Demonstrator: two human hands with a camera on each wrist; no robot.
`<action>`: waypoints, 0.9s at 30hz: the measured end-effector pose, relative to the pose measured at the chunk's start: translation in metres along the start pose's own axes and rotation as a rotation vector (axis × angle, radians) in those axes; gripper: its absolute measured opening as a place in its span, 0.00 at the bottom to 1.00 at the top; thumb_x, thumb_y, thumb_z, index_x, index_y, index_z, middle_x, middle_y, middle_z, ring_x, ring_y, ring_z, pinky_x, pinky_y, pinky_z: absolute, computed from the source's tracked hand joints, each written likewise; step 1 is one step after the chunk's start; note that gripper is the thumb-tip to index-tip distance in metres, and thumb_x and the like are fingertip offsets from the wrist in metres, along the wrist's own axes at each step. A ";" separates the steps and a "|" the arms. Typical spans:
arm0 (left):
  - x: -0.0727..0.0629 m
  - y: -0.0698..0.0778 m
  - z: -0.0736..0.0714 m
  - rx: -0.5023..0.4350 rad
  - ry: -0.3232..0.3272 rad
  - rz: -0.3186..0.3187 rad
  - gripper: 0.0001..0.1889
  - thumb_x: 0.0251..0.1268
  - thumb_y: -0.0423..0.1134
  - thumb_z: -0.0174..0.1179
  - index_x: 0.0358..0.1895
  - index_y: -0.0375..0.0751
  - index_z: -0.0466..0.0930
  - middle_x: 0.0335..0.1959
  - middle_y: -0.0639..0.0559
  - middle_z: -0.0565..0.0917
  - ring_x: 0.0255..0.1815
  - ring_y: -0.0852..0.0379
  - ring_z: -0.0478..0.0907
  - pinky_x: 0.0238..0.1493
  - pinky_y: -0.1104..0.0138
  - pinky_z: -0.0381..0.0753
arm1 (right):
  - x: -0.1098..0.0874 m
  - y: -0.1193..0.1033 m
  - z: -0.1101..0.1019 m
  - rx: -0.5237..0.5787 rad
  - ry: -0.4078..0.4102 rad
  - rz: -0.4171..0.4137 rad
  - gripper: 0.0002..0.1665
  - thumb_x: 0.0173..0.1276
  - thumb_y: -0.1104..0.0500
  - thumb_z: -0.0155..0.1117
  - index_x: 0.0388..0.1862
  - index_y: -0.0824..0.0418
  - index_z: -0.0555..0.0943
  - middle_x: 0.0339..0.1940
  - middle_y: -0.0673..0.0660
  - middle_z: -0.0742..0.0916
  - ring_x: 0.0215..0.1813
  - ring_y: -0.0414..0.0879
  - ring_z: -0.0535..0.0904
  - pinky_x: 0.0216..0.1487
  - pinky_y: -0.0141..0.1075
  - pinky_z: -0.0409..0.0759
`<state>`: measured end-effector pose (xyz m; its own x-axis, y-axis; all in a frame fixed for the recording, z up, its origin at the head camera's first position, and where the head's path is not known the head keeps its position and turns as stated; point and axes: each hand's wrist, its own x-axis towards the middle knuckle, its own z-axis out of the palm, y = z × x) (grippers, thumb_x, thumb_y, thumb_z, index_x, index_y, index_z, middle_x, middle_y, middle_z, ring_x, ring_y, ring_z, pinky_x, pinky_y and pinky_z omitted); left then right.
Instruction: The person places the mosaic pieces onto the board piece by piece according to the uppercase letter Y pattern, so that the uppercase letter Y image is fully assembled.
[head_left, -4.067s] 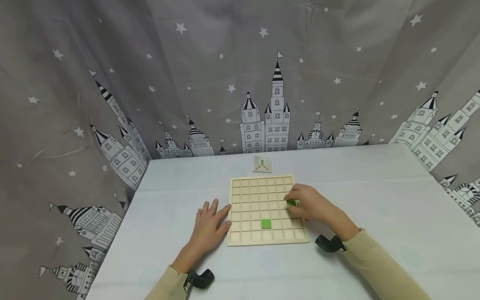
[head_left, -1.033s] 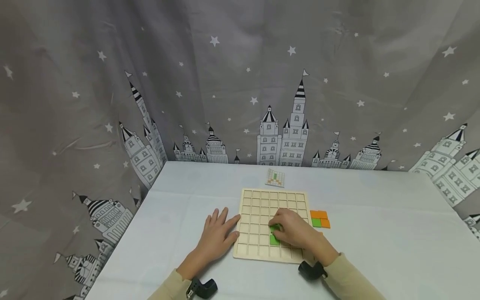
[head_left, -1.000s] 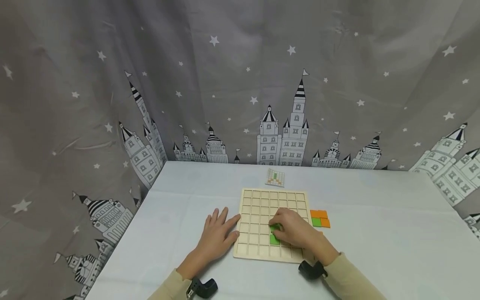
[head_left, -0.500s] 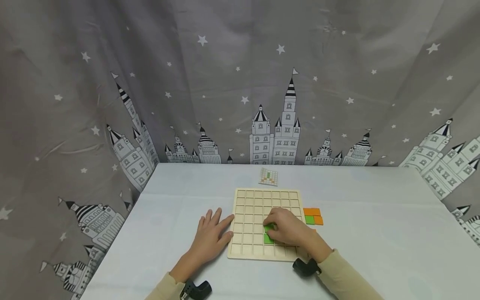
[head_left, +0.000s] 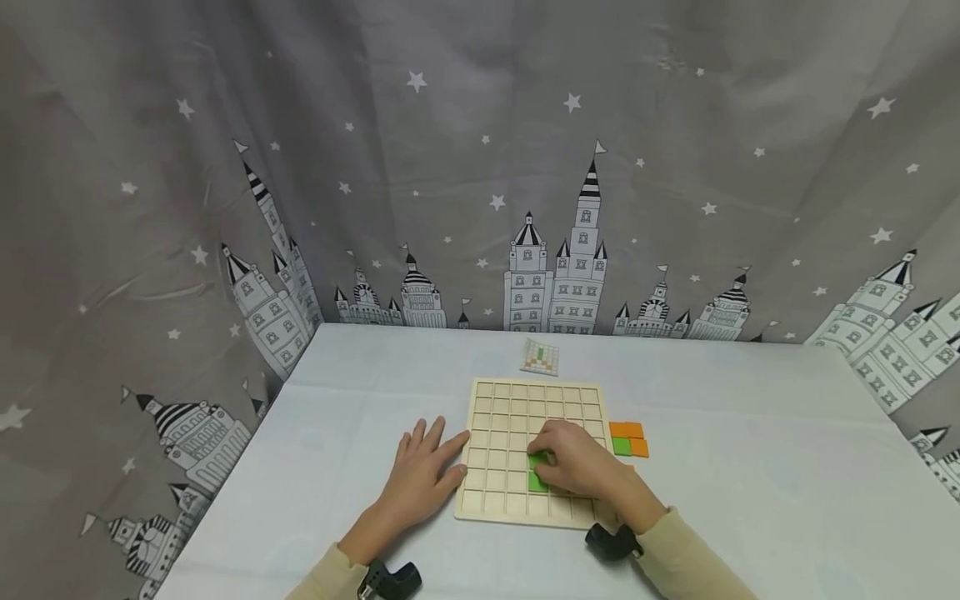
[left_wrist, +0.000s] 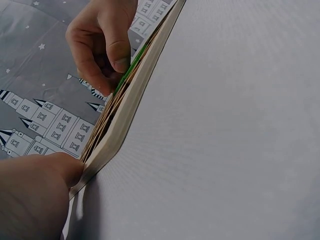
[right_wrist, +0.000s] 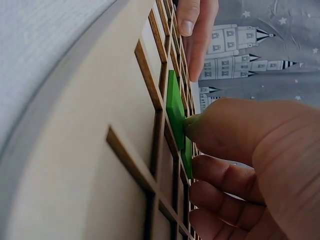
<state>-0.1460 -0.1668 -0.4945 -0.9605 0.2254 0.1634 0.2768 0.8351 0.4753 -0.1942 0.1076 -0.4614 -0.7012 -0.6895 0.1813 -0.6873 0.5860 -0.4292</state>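
A pale wooden grid board (head_left: 491, 506) lies on the table. One green square tile (head_left: 537, 483) sits in a cell in its lower middle. Just beyond that tile, my right hand (head_left: 573, 458) has its thumb and fingertips on a second green tile (head_left: 537, 459), at the adjoining cell. In the right wrist view the thumb (right_wrist: 200, 129) presses near the edges of both tiles, the farther one partly hidden. My left hand (head_left: 422, 473) rests with fingers spread on the white cloth, its fingertip and thumb touching the board's left edge.
Right of the board lie several orange tiles (head_left: 626, 430) and a green tile (head_left: 622, 447); my right forearm partly covers another orange piece (head_left: 630, 468). A small card with a coloured grid pattern (head_left: 541, 357) lies behind the board. A grey castle-print curtain (head_left: 450, 125) hangs beyond the table.
Over four seconds, my right hand has brought the second green tile leftward from the board's right side to beside the first. During the last second both hands stay nearly still; the head view shifts slightly.
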 end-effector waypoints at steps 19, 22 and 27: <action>0.004 -0.002 -0.003 0.017 0.019 0.008 0.24 0.71 0.44 0.59 0.68 0.43 0.78 0.75 0.27 0.67 0.78 0.21 0.55 0.73 0.28 0.52 | 0.005 -0.002 -0.003 -0.012 0.002 -0.004 0.12 0.61 0.67 0.69 0.44 0.62 0.90 0.39 0.54 0.89 0.40 0.43 0.81 0.46 0.36 0.82; 0.000 -0.001 -0.001 0.005 -0.005 -0.010 0.25 0.72 0.45 0.58 0.69 0.44 0.77 0.76 0.28 0.66 0.79 0.22 0.53 0.74 0.29 0.51 | 0.002 -0.004 -0.003 -0.012 -0.012 0.021 0.13 0.61 0.67 0.69 0.44 0.62 0.90 0.39 0.54 0.89 0.41 0.43 0.81 0.46 0.37 0.82; 0.001 -0.001 0.001 0.007 -0.011 -0.015 0.25 0.72 0.47 0.58 0.69 0.45 0.77 0.76 0.28 0.66 0.79 0.22 0.53 0.74 0.28 0.50 | 0.000 -0.004 -0.004 -0.005 -0.006 0.027 0.13 0.59 0.68 0.69 0.44 0.63 0.90 0.39 0.54 0.89 0.41 0.43 0.82 0.46 0.37 0.82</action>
<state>-0.1473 -0.1672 -0.4959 -0.9649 0.2181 0.1463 0.2618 0.8419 0.4719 -0.1920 0.1074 -0.4566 -0.7186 -0.6758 0.1641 -0.6689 0.6070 -0.4291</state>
